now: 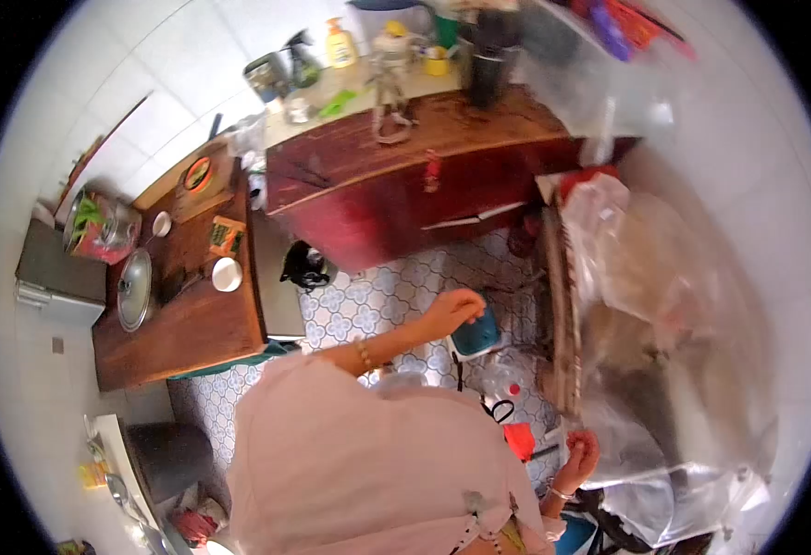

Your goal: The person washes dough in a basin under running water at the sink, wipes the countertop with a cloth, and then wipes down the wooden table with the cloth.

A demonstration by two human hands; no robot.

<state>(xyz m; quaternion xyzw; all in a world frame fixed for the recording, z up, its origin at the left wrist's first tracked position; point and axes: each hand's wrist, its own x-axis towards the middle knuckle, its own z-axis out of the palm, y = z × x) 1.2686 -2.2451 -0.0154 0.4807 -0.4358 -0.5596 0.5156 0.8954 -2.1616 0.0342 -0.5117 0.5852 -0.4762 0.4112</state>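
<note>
My left hand [456, 312], a beaded bracelet at its wrist, reaches across my front with its fingers curled in. Nothing shows in it. Below it on the tiled floor is a blue-topped, white-edged object [476, 334], apart from the hand as far as I can tell. Low on my right side is my right hand [581, 451], its fingers folded toward the palm and no object visible in them. It is close to the clear plastic sheet [623, 504] over the bulky items at the right; whether it touches the sheet I cannot tell.
On the left, a wooden counter [192, 338] bears a pot lid [135, 289], a white cup [227, 275] and an orange packet [228, 236]. Ahead stands a red cabinet [359, 222] with bottles on top. A clear bottle [502, 377] and a black bag [305, 266] lie on the floor.
</note>
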